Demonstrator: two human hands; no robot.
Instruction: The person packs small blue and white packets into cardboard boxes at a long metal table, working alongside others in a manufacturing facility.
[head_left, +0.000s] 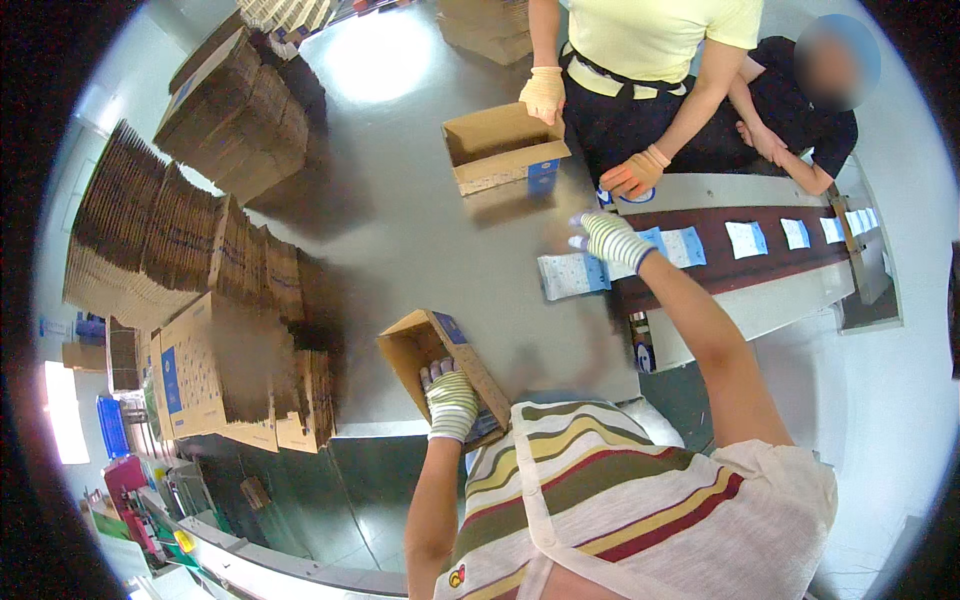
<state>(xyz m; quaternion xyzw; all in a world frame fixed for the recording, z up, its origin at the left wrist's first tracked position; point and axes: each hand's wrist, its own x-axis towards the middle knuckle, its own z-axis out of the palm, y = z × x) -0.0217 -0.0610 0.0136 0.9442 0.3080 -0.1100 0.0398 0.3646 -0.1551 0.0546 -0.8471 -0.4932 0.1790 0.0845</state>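
My left hand [451, 402], in a green-and-white striped glove, reaches into an open cardboard box [476, 372] that stands tilted at the table's near edge. Its fingers look stretched out inside, with no object visible in them. Over the end of a conveyor my right hand [612, 242], in the same kind of glove, has its fingers apart and nothing visible between them. Just below it lies a white-and-blue packet [574, 276], and more packets [685, 246] are beside its wrist.
A dark red conveyor belt [780, 262] carries several spaced packets at right. Opposite, a person in orange gloves has one hand [543, 95] at another open box [505, 180] and one near the belt. Someone else sits beyond. Flattened cardboard stacks [235, 115] line the table's [400, 215] left.
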